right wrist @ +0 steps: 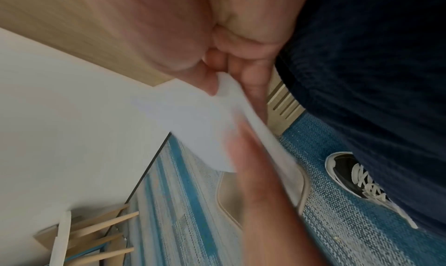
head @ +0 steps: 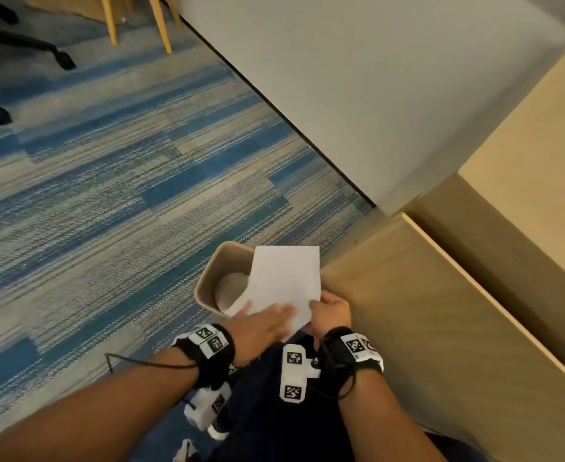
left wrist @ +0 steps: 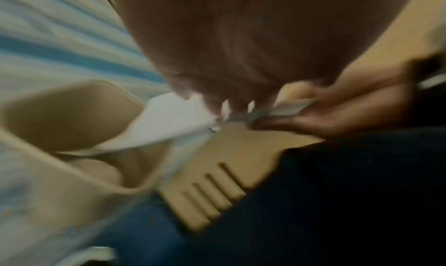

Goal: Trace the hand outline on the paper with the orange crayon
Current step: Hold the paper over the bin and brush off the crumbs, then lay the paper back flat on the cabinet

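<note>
A white sheet of paper point(head: 284, 278) is held in the air above a beige waste bin point(head: 207, 285) on the floor. My right hand point(head: 317, 310) pinches the sheet's near right corner between thumb and fingers; the right wrist view shows that pinch on the paper point(right wrist: 193, 121). My left hand point(head: 274, 318) lies with straight fingers on the sheet's near edge. The left wrist view is blurred and shows the paper point(left wrist: 173, 125), the bin point(left wrist: 60, 113) and the right hand point(left wrist: 350, 110). No orange crayon is in any view.
A pale crumpled wad point(head: 231, 288) lies inside the bin. A light wooden cabinet point(head: 424, 311) stands close on the right, with a grey wall point(head: 374, 78) behind. Blue-striped carpet point(head: 107, 195) spreads left, with wooden chair legs point(head: 161, 25) and a black chair base point(head: 41, 48) far off.
</note>
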Motion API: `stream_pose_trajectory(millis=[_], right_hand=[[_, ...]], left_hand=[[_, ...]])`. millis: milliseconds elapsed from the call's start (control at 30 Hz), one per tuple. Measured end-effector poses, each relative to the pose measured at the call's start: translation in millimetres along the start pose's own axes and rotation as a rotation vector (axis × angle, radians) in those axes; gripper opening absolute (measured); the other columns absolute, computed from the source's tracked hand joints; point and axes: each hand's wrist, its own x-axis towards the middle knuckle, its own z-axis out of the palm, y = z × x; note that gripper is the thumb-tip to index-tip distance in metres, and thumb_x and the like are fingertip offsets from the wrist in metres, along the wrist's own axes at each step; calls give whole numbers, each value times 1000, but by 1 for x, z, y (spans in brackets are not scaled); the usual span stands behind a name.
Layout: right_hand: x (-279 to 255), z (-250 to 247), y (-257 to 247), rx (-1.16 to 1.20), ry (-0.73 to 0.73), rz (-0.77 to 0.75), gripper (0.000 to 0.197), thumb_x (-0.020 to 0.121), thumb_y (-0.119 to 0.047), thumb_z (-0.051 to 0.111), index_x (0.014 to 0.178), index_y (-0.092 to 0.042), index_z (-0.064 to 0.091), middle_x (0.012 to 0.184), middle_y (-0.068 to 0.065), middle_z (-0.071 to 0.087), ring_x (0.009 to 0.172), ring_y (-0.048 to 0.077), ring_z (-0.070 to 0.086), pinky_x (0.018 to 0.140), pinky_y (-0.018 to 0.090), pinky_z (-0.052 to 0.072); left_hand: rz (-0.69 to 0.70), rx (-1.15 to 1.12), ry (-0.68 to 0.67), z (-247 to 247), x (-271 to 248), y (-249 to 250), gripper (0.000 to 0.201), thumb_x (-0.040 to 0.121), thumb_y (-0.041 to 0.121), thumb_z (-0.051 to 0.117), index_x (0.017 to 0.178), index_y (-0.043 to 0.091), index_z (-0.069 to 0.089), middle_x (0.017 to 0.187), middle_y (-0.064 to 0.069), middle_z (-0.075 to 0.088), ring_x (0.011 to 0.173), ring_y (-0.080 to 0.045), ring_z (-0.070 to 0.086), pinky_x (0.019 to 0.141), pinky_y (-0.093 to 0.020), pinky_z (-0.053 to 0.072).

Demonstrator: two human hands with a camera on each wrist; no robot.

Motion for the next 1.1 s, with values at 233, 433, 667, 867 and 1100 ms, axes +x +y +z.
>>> stream_pose_trajectory(millis=[233,433,667,867,1100], right_hand=[[-3,-2,1,43,-15,-30,37,81,7,60,67,-21,79,86,12,80,90,39,76,86,59,61],[-35,-13,-18,41,-39,-36,37,94,11,47,82,-14,72,89,13,76,79,31,73,79,56,62],[-83,-26,-35,62,-112,-122,37,100,8,42,94,-13,71,97,15,77,95,39,75,64,41,65],[-140,-55,-55,42,-199,-275,36,101,3,43,108,-14,74,106,13,79,97,38,75,80,52,64],[-200,-111,-68,12,-199,-465,32,104,-1,46,116,-13,72,105,4,80,99,26,76,83,47,64]], left_hand=[[-54,-229,16,-19,-3,14,79,88,81,8,156,41,6,164,18,1,151,-6,-3,120,-36,-4],[-410,-516,114,-54,-23,-13,45,103,53,34,134,25,52,118,14,55,108,-7,56,85,-9,38],[-373,-694,268,-116,-41,18,33,105,42,36,126,24,54,145,-4,45,133,-26,43,107,-33,31],[-384,-968,226,-130,-63,40,47,97,53,51,137,31,40,140,-1,46,125,-28,50,109,-48,37],[-190,-909,436,-147,-82,56,32,95,25,64,124,14,60,121,-8,70,107,-25,68,95,-42,50]])
